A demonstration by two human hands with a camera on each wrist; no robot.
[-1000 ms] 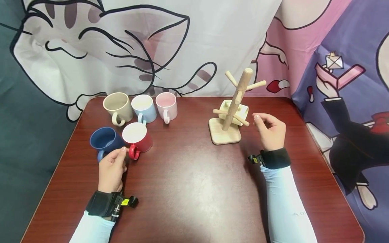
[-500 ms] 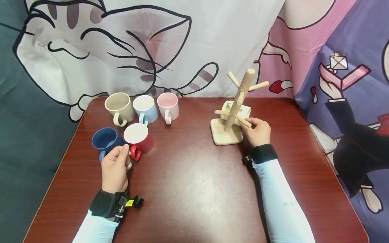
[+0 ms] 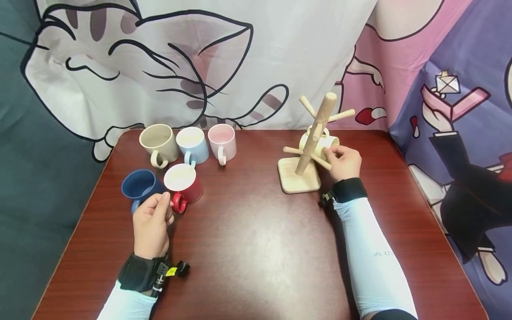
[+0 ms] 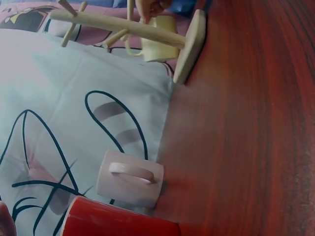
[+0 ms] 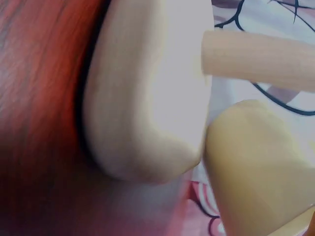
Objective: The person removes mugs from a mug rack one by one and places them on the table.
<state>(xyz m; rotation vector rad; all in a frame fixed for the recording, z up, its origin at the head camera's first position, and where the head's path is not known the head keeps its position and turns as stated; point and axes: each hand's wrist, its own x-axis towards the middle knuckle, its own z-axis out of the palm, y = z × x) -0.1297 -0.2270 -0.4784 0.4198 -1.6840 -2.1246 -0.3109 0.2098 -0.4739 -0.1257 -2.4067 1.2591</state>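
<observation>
My right hand [image 3: 342, 162] pinches the rim of a pale yellow mug [image 3: 330, 141] behind the wooden mug tree [image 3: 318, 126]. This mug [image 4: 162, 46] lies sideways, its handle upward and its mouth toward my right hand. One peg of the tree partly covers it in the head view. On the left, my left hand [image 3: 152, 226] has loosely curled fingers, thumb and forefinger together, their tips right beside the handle of a red mug [image 3: 192, 189]. A dark blue mug [image 3: 138, 189] stands just behind that hand, which hides part of it.
Beige [image 3: 158, 144], light blue [image 3: 196, 151] and pink [image 3: 224, 144] mugs stand in a row at the back left of the brown table [image 3: 256, 249]. The tree's pegs stick out in several directions close to my right hand. A printed curtain [image 3: 240, 58] hangs behind the table.
My right hand has come in from the right and taken hold of the yellow mug's rim. The mug has shifted right and slightly back. My left hand stays by the red mug.
</observation>
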